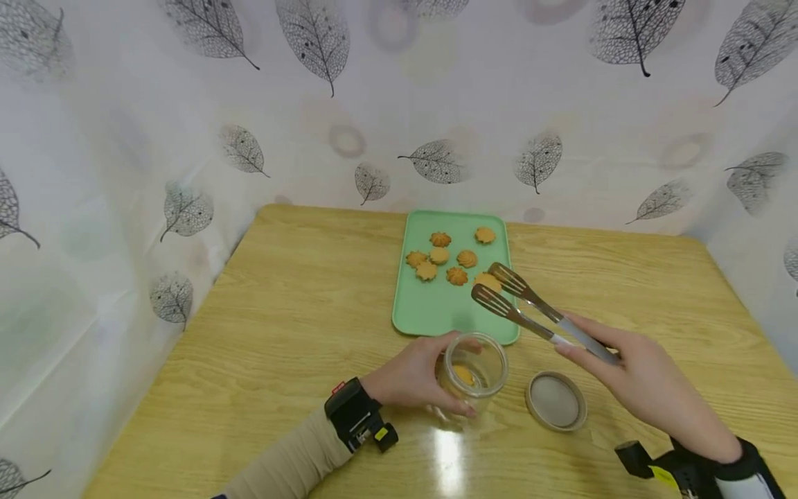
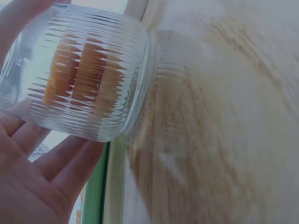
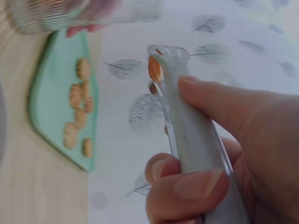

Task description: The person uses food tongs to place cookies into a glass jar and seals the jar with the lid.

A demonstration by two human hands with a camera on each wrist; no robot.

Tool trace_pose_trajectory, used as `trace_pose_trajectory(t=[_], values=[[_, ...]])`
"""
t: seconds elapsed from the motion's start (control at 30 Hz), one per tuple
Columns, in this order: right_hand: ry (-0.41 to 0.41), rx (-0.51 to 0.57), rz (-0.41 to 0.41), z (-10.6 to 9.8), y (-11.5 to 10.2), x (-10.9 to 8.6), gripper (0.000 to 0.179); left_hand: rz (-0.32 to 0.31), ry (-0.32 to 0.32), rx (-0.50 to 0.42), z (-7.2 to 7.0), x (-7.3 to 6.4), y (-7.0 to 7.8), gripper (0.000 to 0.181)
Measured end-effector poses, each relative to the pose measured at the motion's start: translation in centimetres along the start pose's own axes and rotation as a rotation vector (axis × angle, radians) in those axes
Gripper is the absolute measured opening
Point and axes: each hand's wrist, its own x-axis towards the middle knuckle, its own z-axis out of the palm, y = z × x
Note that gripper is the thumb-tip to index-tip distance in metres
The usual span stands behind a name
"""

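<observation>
My left hand [image 1: 414,371] grips a clear ribbed glass jar [image 1: 486,364] by its side, its mouth facing up. Through the ribbed wall, in the left wrist view, a stack of cookies [image 2: 86,72] shows inside. Metal tongs [image 1: 536,312] with slotted ends and pale grey handles are held in my right hand [image 1: 648,374]. Between their tips is a cookie [image 1: 486,281], above the right side of the green tray [image 1: 436,312]. In the right wrist view, my thumb presses one handle and an orange cookie edge [image 3: 154,69] shows by the tips.
Several cookies [image 1: 439,256] lie on the tray's far half. A round lid [image 1: 556,400] rests on the wooden table [image 1: 299,291] between the jar and my right hand. A leaf-patterned cloth [image 1: 299,152] hangs behind the table and along its sides.
</observation>
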Motion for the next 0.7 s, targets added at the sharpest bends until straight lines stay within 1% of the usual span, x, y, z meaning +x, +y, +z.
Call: trace_pose_trajectory(t=[0.2,0.27,0.3,0.5,0.57,0.7], values=[[0.024,0.006,-0.023,-1.8,0.8,-2.3,0.06,-0.009,0.004,-0.007,0.0,-0.1,0.1,0.09],[0.015,-0.004,-0.031,-2.2,1.0,-2.9,0.058,-0.015,0.001,-0.008,0.0,-0.1,0.1,0.09],[0.014,-0.007,-0.047,-2.2,1.1,-3.1,0.057,-0.019,-0.001,-0.006,0.0,-0.1,0.1,0.091],[-0.052,-0.007,-0.123,-2.0,1.4,-4.2,0.053,-0.046,-0.002,0.004,0.0,-0.2,0.2,0.092],[-0.085,-0.014,-0.123,-1.9,1.5,-4.2,0.053,-0.056,0.0,0.01,0.0,-0.2,0.2,0.093],[-0.11,-0.017,-0.148,-1.7,1.6,-4.3,0.052,-0.06,0.002,0.006,0.0,-0.2,0.2,0.094]])
